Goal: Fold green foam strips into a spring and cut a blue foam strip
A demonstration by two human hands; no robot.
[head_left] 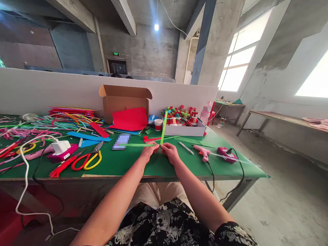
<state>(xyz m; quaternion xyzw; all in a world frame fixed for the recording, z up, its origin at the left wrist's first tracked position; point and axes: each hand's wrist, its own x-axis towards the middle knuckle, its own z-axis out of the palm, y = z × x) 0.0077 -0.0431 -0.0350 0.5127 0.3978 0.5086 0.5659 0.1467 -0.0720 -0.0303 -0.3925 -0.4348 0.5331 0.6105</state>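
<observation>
Green paper strips meet between the two hands, above the front middle of the tabletop [143,168]. The left hand [150,151] pinches the right end of a sideways strip [135,145], which reaches left across a blurred flat thing [118,142]. The right hand [169,152] is closed on the foot of an upright strip [164,129], its fingertips just beside the left hand's. Whether the two strips are joined, I cannot tell.

Behind them, a low white box [183,131] is heaped above its rim with small red and green figures [180,116]. Just left of it stands a red and white cup [158,125]; its contents are too small to tell. Farther left, a brown cardboard box [124,91] has its lid raised, and a red sheet [130,119] covers most of its front, hiding what it holds. A pink bottle [205,113] stands by the white box's right end.
</observation>
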